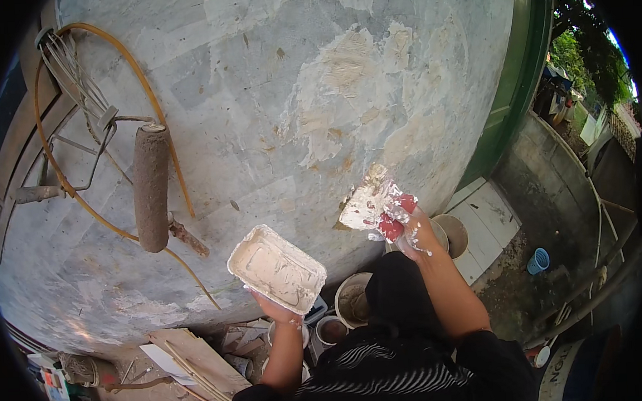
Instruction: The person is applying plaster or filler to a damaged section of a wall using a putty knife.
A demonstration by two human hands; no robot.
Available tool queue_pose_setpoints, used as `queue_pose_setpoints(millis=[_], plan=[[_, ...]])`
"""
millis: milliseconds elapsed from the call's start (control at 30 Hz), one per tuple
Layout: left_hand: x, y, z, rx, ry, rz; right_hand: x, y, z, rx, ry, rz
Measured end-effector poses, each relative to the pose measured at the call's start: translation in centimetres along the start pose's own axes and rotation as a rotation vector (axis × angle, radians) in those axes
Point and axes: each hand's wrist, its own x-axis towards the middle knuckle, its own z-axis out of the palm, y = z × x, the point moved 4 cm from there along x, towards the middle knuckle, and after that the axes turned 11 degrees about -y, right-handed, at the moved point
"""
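Observation:
My left hand [274,308] holds a rectangular tray [295,251] from underneath, its rim crusted white. Pale, smeared putty [277,268] lies inside it. To the right, my right hand [415,233], spattered with white, is closed round the red handle of a putty knife [368,207]. Thick white putty coats the blade, which is close to the wall; whether it touches cannot be made out. The grey-blue wall [224,111] in front has rough cream patches [347,67] above the knife.
At left, a dirty paint roller [152,190] and a yellow-brown hose [130,62] hang on the wall. Buckets [352,299] stand below my hands. Boards [199,363] lean at lower left. A green door [500,121] and a blue plastic basket [538,260] are at right.

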Motion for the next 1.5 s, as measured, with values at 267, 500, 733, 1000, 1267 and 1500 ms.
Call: queue_pose_setpoints(millis=[267,500,733,1000,1267,1500], plan=[[0.9,-0.2,0.4,0.189,0.002,-0.054,-0.5,2.7,4.1,-0.455,-0.129,0.08],[1.9,0.0,1.5,0.13,-0.141,0.012,-0.3,3.8,5.7,-0.872,-0.233,0.207],[2.2,0.0,0.6,0.099,-0.271,0.065,-0.2,4.9,6.6,-0.934,-0.289,0.295],[3.3,-2.3,0.0,0.138,-0.258,0.019,0.0,4.8,5.1,-1.068,-0.243,0.248],[3.9,-5.3,-2.4,0.232,-0.058,-0.032,-0.9,6.5,1.6,-0.773,-0.136,0.366],[3.4,-8.3,-2.6,0.411,-0.034,0.03,-2.4,8.5,-2.2,-0.478,-0.097,0.315]])
